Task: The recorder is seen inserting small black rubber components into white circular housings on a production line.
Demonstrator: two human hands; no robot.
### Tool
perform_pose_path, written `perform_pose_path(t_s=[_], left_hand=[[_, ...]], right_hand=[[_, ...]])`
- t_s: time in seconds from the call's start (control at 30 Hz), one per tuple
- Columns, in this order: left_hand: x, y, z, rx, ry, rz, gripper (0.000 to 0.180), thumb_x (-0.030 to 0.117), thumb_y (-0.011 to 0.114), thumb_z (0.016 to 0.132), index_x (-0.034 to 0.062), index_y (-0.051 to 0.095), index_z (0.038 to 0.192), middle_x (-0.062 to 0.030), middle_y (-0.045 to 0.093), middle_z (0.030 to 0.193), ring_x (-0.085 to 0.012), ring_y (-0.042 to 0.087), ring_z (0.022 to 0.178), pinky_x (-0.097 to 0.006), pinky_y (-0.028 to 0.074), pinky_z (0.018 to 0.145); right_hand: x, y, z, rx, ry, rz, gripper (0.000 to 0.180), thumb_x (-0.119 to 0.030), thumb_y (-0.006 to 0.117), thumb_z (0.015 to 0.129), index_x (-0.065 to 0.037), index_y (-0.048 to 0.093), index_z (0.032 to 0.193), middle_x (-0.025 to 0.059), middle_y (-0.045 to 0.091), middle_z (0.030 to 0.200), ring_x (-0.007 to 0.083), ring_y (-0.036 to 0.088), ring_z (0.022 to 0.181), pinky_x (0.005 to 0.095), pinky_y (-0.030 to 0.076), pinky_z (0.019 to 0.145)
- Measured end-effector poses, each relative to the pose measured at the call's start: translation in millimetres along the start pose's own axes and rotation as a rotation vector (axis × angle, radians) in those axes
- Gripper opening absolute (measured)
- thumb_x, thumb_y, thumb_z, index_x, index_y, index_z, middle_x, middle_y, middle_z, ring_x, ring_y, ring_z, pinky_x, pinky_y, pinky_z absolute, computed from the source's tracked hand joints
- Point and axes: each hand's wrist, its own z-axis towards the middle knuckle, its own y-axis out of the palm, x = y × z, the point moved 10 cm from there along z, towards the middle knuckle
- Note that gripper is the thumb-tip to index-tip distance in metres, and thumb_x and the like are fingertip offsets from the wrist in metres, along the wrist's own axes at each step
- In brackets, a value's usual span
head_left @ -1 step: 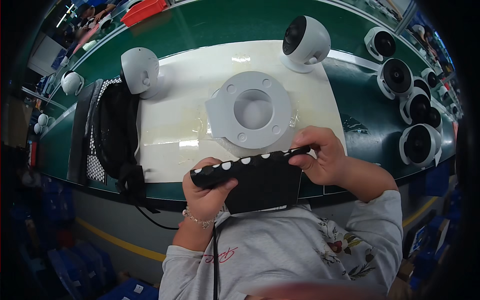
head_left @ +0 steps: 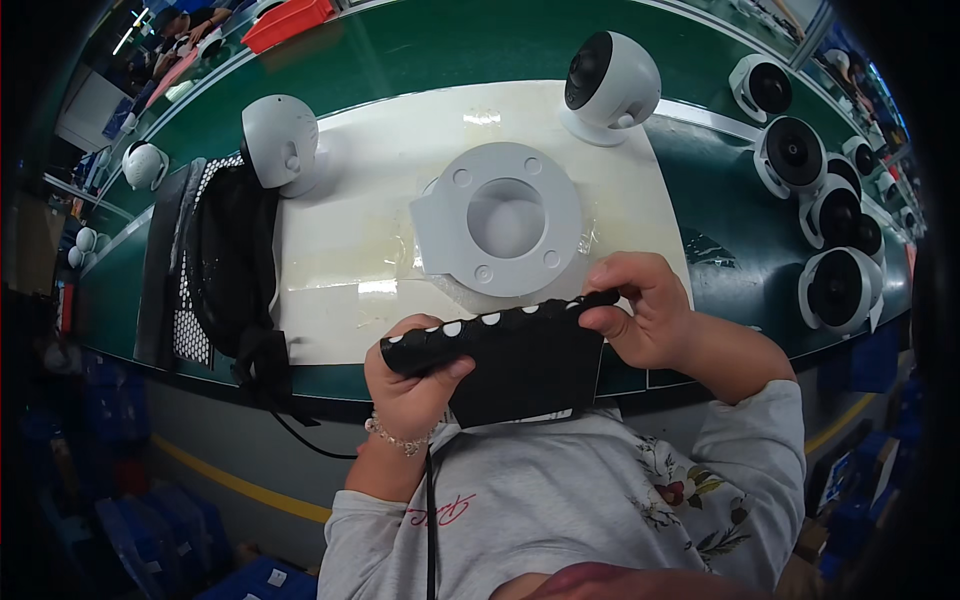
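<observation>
A black sheet [head_left: 525,375] with a row of white round spots along its upper edge is held up in front of my body. My left hand [head_left: 412,385] is closed on its curled left end, the thumb pressing from the near side. At the right end, my right hand [head_left: 637,312] pinches the black edge between thumb and fingers; whether a smaller piece sits in that pinch I cannot make out. Just beyond the sheet lies a light-grey ring-shaped part [head_left: 562,215] with a large round opening, several shallow round recesses and a flat tab at its left.
A white mat [head_left: 345,240] covers the green table [head_left: 430,50]. Black spotted sheets [head_left: 193,345] and a black bundle [head_left: 235,260] lie left. White round-headed devices stand at back left [head_left: 282,145] and back right [head_left: 632,80]; several more [head_left: 790,155] crowd the right. A red tray [head_left: 288,25] sits far back.
</observation>
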Motion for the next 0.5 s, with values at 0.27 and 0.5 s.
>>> perform_pose_path(t_s=[0.27,0.5], left_hand=[[17.4,3.7,0.8,-0.117,0.25,0.308,0.026,0.007,0.075,0.064,-0.0022,0.058,0.081,-0.0076,0.057,0.079,-0.0165,0.053,0.075,-0.027,0.042,0.07],[25.1,17.3,5.9,-0.147,0.277,0.337,0.022,-0.005,0.072,0.058,0.0003,0.052,0.065,-0.0065,0.049,0.061,-0.0192,0.048,0.055,-0.028,0.037,0.052]], right_hand=[[-8.3,0.5,15.8,-0.159,-0.033,-0.068,0.028,-0.001,0.064,0.074,-0.005,0.047,0.096,0.0108,0.054,0.091,0.0222,0.056,0.083,0.031,0.044,0.073],[-34.9,-2.0,19.0,-0.037,-0.224,-0.247,0.042,0.006,0.065,0.069,-0.011,0.045,0.102,0.0073,0.057,0.084,0.0254,0.056,0.086,0.0344,0.043,0.072]])
